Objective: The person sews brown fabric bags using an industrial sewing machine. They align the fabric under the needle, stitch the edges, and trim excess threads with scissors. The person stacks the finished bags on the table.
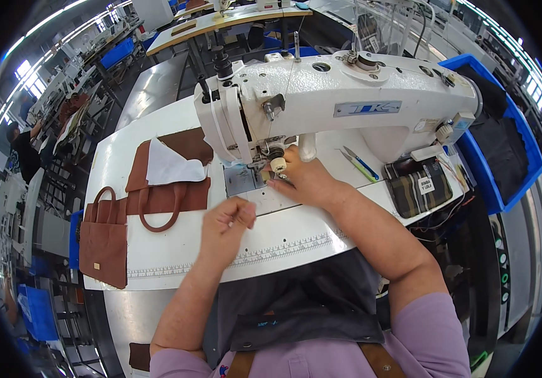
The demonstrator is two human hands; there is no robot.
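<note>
Under the head of a white sewing machine [302,88], my right hand [305,179] reaches in from the right, its fingers bent around the needle and presser foot area. The fingertips are partly hidden there, and what they grip does not show. In front of the metal needle plate [239,181], my left hand [225,228] is raised above the white table, thumb and fingers pinched together. Anything between them is too small to make out. Left of the needle lie brown leather pieces [194,196] with a rounded handle [160,227] and a white shaped piece [169,167] on top.
A brown bag panel [104,252] with a handle hangs over the table's left edge. Tweezers [354,153] and a green tool [363,169] lie under the machine arm. Beside them is a plaid pouch [419,189]. A blue bin [524,186] with dark material stands at right.
</note>
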